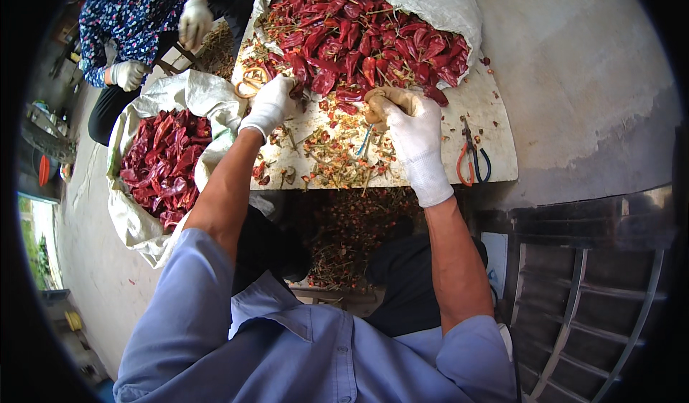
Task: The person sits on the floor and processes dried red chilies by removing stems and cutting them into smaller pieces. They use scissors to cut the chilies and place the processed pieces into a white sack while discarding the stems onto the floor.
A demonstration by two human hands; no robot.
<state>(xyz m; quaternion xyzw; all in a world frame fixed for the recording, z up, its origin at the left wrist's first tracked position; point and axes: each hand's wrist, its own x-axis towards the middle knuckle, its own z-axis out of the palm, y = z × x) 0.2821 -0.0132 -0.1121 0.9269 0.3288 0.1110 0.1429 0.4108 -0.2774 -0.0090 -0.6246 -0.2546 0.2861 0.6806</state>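
In a white knit glove, my left hand (273,104) has its fingertips closed around a dark red dried chili pepper (297,92), at the left of the chili heap. My right hand (406,117) is curled at the heap's front edge, its glove stained brown over the fingers; whether anything is pinched there is hidden. The heap of dried red chilies (350,42) spills from a white woven sack (452,4) lying on the table. Stem bits and scraps (344,155) litter the board between my hands. A thin blue piece (365,140) lies below my right fingers.
Pliers with red and blue handles (469,158) lie at the table's (492,134) right. Orange-handled scissors (250,81) rest near my left wrist. An open woven sack (126,187) of chilies (167,161) stands left. Beyond it sits a person (134,26) in white gloves. Debris (350,241) covers the floor below.
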